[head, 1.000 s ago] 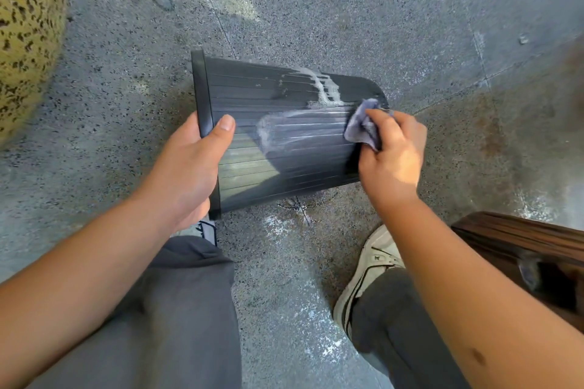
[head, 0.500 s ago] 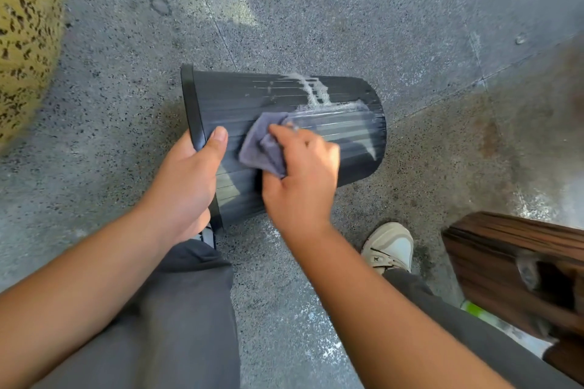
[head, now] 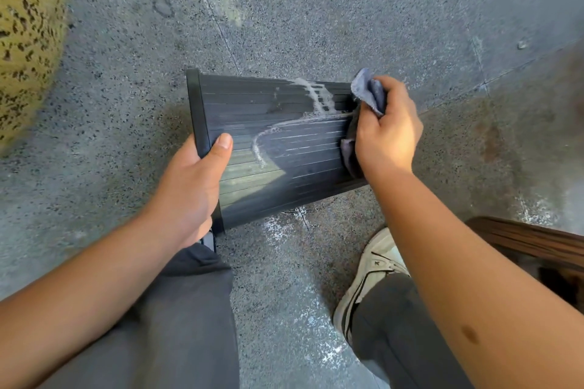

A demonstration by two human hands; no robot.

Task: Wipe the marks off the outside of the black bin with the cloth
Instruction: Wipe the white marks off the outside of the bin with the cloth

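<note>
The black ribbed bin point(head: 278, 167) lies on its side on the speckled floor, rim to the left, base to the right. White foamy marks point(head: 316, 98) streak its upper side, and a thin curved streak point(head: 262, 142) runs across the middle. My left hand point(head: 192, 186) grips the rim, thumb on the outside wall. My right hand point(head: 385, 129) holds the grey-blue cloth point(head: 368, 93) bunched against the bin's base end; part of the cloth hangs under my palm.
A yellow speckled rounded object point(head: 28, 41) fills the left edge. A dark wooden bench or box point(head: 537, 243) sits at the right. My grey trouser legs and a white shoe point(head: 376, 265) are below the bin. Pale residue point(head: 278, 227) spots the floor.
My right hand has swept the cloth from the bin's middle, near my left thumb, to the base end on the right. The bin has shifted slightly. A thin curved streak now shows.
</note>
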